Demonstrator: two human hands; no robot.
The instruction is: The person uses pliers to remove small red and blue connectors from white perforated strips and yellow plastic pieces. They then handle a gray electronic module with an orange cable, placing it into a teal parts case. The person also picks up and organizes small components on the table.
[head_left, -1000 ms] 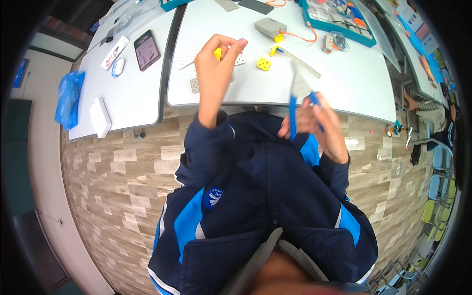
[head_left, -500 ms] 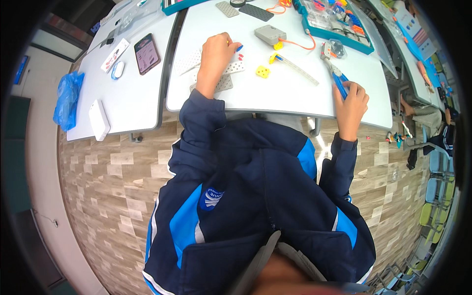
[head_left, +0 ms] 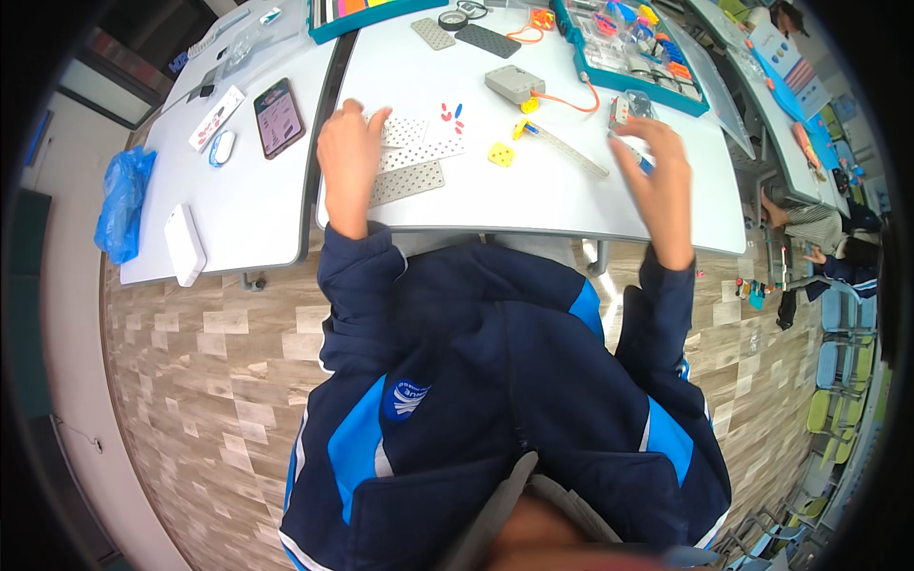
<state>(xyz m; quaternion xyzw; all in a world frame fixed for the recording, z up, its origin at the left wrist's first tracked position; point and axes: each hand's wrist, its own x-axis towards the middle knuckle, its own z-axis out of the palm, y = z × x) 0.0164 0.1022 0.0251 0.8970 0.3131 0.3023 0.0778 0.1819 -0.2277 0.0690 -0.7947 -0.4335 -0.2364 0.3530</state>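
My left hand [head_left: 347, 164] is open at the left of the table, beside a stack of perforated plates: two white ones [head_left: 426, 152] and a grey one [head_left: 411, 182]. Whether its fingertips touch a plate cannot be told. My right hand [head_left: 665, 176], slightly blurred, has thumb and fingers apart over a blue-handled tool [head_left: 646, 165], mostly hidden behind it. Several small red and blue pegs [head_left: 459, 110] lie right of the plates. Further right are a yellow perforated piece [head_left: 501, 154] and a grey perforated beam [head_left: 571, 153] with a yellow-and-blue connector [head_left: 524, 128] at its end.
Behind these stands a grey box [head_left: 514, 84] with an orange cable. A teal parts case [head_left: 657, 90] fills the back right; dark and grey plates [head_left: 487, 41] lie at the back. On the adjoining left table are a phone [head_left: 279, 118], a white box [head_left: 185, 245] and a blue plastic bag [head_left: 125, 205].
My left hand has moved left, away from the pegs, and a blue peg now lies among the red ones. My right hand has opened and come off the blue handles.
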